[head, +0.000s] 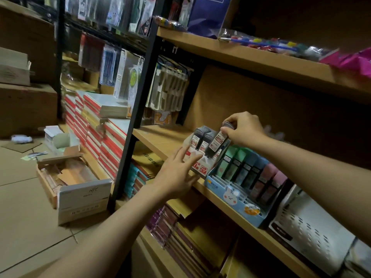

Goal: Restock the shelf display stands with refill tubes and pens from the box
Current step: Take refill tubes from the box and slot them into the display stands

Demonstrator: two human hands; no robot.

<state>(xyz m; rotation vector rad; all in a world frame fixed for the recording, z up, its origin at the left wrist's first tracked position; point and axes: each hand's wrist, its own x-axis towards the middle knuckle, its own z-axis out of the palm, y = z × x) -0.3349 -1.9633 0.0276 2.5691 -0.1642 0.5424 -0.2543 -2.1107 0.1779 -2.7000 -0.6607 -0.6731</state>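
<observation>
Both bare forearms reach up to the shelf; my left hand (pixel 176 169) lies flat, fingers spread against the white cardboard display stand (pixel 197 157), while my right hand (pixel 244 128) pinches the cap of a dark refill tube (pixel 217 142) tilted over its back row. I should brace the stand and straighten the tube before seating it; the open white supply box (pixel 80 194) sits on the floor, well apart.

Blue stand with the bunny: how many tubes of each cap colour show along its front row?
Green tubes: 2
Blue tubes: 2
Pink tubes: 2
Total: 6
</observation>
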